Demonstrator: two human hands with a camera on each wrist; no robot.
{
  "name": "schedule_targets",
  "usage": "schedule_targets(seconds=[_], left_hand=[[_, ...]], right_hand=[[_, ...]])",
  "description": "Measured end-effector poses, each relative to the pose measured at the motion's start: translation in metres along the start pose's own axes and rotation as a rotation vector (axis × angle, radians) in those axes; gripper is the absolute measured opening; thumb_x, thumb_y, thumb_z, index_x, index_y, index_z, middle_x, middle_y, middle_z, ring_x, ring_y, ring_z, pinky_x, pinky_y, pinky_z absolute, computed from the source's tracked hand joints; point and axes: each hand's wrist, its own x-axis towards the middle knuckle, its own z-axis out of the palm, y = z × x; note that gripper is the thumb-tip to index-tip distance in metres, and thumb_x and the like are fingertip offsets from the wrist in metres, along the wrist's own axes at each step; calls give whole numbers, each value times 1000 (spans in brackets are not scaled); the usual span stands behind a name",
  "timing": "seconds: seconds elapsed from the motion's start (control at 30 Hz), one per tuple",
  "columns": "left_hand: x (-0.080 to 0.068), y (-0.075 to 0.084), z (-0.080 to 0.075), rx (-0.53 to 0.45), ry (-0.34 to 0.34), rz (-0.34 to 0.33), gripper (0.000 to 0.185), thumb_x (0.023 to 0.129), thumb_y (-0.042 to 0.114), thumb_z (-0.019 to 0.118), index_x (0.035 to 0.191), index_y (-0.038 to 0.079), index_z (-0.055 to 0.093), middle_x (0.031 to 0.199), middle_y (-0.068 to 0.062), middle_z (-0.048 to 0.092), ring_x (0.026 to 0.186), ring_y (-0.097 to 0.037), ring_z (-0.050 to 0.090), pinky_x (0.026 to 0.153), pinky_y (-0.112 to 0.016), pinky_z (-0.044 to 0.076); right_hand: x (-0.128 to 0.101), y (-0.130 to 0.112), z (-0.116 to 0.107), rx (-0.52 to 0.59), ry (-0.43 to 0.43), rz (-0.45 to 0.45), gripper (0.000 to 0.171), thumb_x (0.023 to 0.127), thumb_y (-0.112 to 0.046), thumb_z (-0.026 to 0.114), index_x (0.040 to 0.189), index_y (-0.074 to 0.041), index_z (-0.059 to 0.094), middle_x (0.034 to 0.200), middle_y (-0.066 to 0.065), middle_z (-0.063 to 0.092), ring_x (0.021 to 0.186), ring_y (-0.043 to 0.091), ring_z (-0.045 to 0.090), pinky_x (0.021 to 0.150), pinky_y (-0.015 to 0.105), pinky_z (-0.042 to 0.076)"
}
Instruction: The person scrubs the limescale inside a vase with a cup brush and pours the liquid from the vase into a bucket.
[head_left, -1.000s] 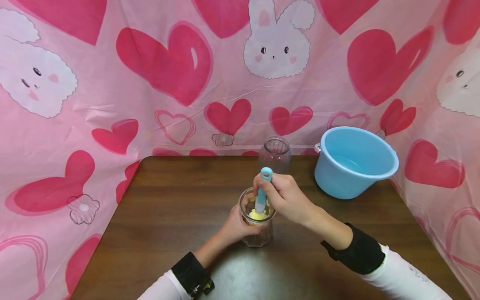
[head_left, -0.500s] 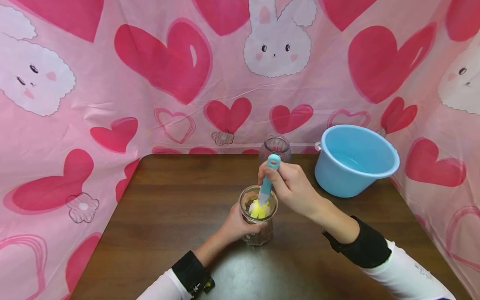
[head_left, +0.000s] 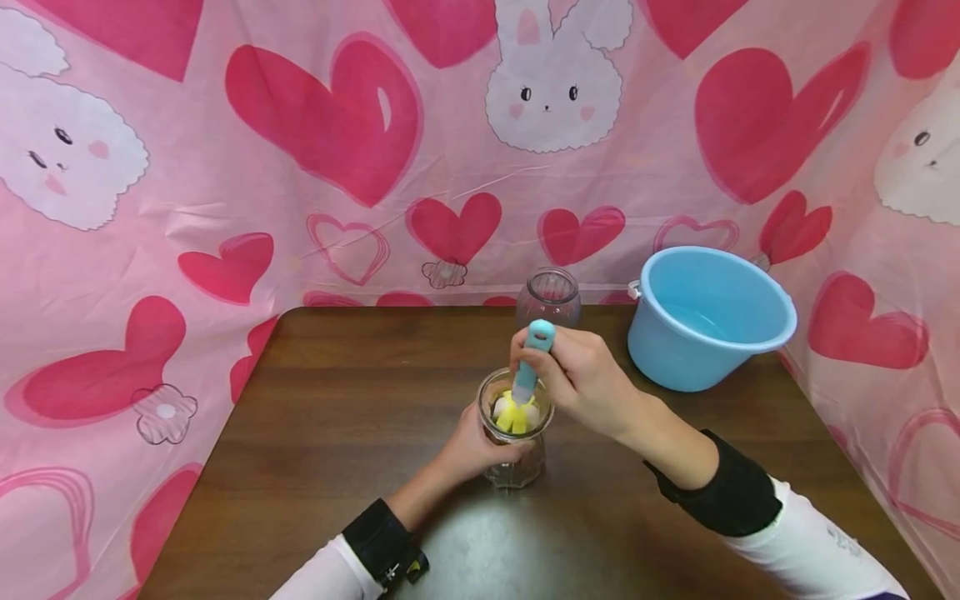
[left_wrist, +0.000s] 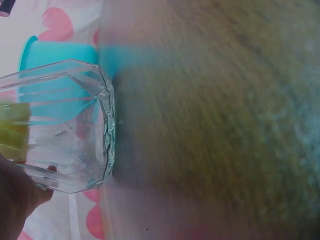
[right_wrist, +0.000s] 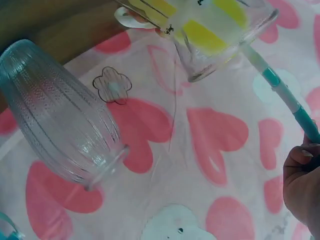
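Note:
My left hand (head_left: 474, 450) grips a clear faceted glass (head_left: 516, 475) around its side near the middle of the wooden table. My right hand (head_left: 588, 375) holds the light-blue handle (head_left: 538, 335) of a bottle brush from above. The brush's yellow-and-white sponge head (head_left: 513, 417) is inside the glass, just under its rim. In the right wrist view, the sponge (right_wrist: 205, 36) presses close to the glass wall, and the brush stem (right_wrist: 272, 77) runs out of the mouth. In the left wrist view, the faceted base (left_wrist: 107, 130) shows beyond my fingers.
A second glass, a ribbed clear vase-like jar (head_left: 551, 292), stands behind my right hand at the table's back edge. A light-blue bucket (head_left: 675, 358) sits at the back right. Pink heart-printed cloth (head_left: 450, 108) hangs behind and beside the table (head_left: 330, 417).
My right hand has drawn the brush upward, then eased it slightly down and left; more of the sponge head shows in the glass. My left hand and the glass have barely moved.

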Motion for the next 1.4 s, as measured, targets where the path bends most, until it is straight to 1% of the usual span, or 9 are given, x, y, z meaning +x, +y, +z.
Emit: schedule_targets(seconds=[0.3, 0.4, 0.63, 0.83, 1.0, 1.03, 1.13, 1.27, 1.4], left_hand=[[1, 2, -1, -4, -11, 14, 85, 76, 13, 91, 148, 12, 47, 134, -4, 63, 118, -18, 61, 103, -31, 50], [1, 2, -1, -15, -12, 29, 85, 76, 11, 91, 149, 12, 47, 135, -4, 63, 119, -19, 61, 104, -32, 50], [0, 3, -1, -25, 4, 7, 85, 75, 11, 91, 148, 8, 46, 138, -5, 62, 121, -18, 60, 106, -32, 48], [1, 1, -1, -13, -6, 14, 86, 76, 10, 91, 149, 10, 46, 137, -8, 62, 119, -18, 61, 103, -31, 50], [2, -1, 1, 16, -6, 10, 85, 77, 14, 91, 149, 13, 46, 134, -4, 63, 116, -18, 62, 100, -32, 51], [1, -1, 2, 20, 1, 11, 85, 77, 15, 91, 149, 12, 47, 134, -4, 63, 116, -18, 62, 101, -32, 51], [0, -1, 3, 21, 27, 25, 85, 73, 15, 92, 146, 8, 49, 132, -5, 65, 116, -17, 62, 102, -31, 50], [0, -4, 3, -4, 35, 60, 83, 72, 12, 93, 144, 7, 52, 132, -7, 66, 116, -17, 61, 103, -30, 49], [2, -5, 3, -18, 27, 73, 84, 71, 10, 93, 145, 6, 53, 134, -9, 65, 118, -16, 61, 105, -30, 49]], right_hand=[[-13, 9, 14, 7, -85, 45, 36, 109, -32, 49, 107, 2, 64, 89, 8, 68, 79, 14, 67, 78, 24, 59], [-11, 9, 12, -8, -58, 39, 38, 109, -34, 49, 107, 1, 65, 91, 7, 71, 79, 14, 68, 78, 25, 59], [1, 1, 3, 17, 75, -2, 34, 109, -30, 54, 104, 1, 68, 90, 7, 73, 76, 17, 71, 74, 23, 59], [-12, 13, 18, 2, 36, 48, 39, 108, -36, 51, 106, 1, 66, 92, 6, 73, 81, 17, 72, 81, 24, 59], [-19, 18, 22, 21, 29, 103, 37, 107, -35, 53, 110, 0, 65, 94, 5, 75, 85, 17, 74, 85, 25, 59], [-17, 18, 20, 33, 41, 113, 35, 107, -33, 54, 110, 0, 65, 92, 5, 75, 84, 17, 75, 85, 25, 59], [-10, 12, 8, 91, 89, 163, 30, 107, -29, 55, 110, 0, 63, 88, 5, 72, 66, 12, 66, 68, 19, 57], [6, -6, -20, 171, 164, 244, 29, 109, -26, 52, 106, 2, 60, 86, 6, 69, 53, 11, 50, 47, 24, 44], [19, -24, -49, 224, 250, 292, 36, 111, -29, 47, 102, 6, 56, 86, 4, 70, 53, 11, 49, 46, 25, 41]])
